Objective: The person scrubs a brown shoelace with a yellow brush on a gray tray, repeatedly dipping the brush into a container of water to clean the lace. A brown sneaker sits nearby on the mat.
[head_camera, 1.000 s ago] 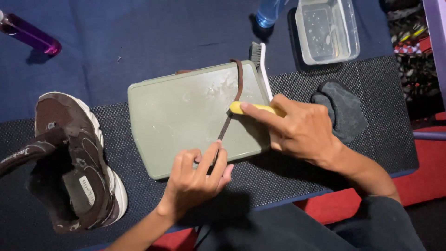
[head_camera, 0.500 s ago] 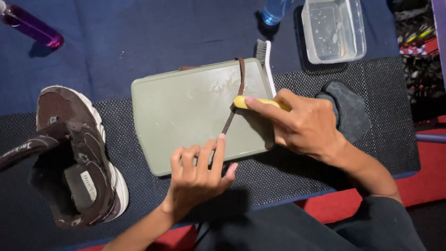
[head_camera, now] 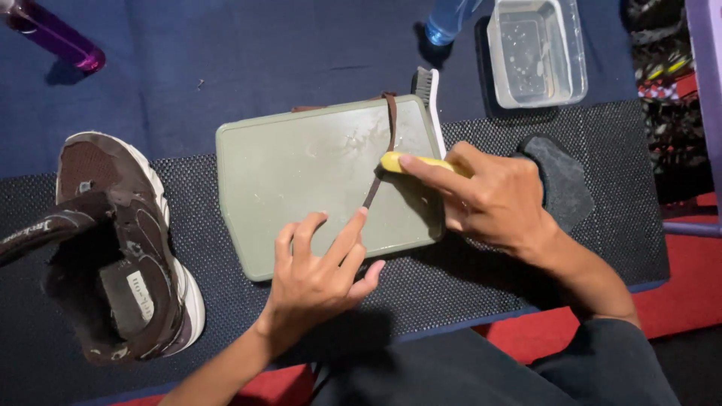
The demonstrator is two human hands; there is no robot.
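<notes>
A grey-green tray (head_camera: pixel 301 180) lies upside up on a black textured mat (head_camera: pixel 466 271). A brown shoelace (head_camera: pixel 388 128) runs across its right part. My left hand (head_camera: pixel 320 267) presses fingertips on the lace's near end, holding it flat. My right hand (head_camera: pixel 492 195) grips a small yellow brush (head_camera: pixel 398 162) whose head rests on the lace near the tray's right side.
A brown sneaker (head_camera: pixel 124 248) without its lace lies on its side at left. A white-handled brush (head_camera: pixel 429 94) lies by the tray's far right corner. A clear water tub (head_camera: pixel 535 53), a blue bottle (head_camera: pixel 447 19), a purple bottle (head_camera: pixel 53 34) and a dark insole (head_camera: pixel 560 177) surround.
My right hand has shifted the yellow brush slightly along the lace. My left hand's fingers stay pressed on the lace's near end.
</notes>
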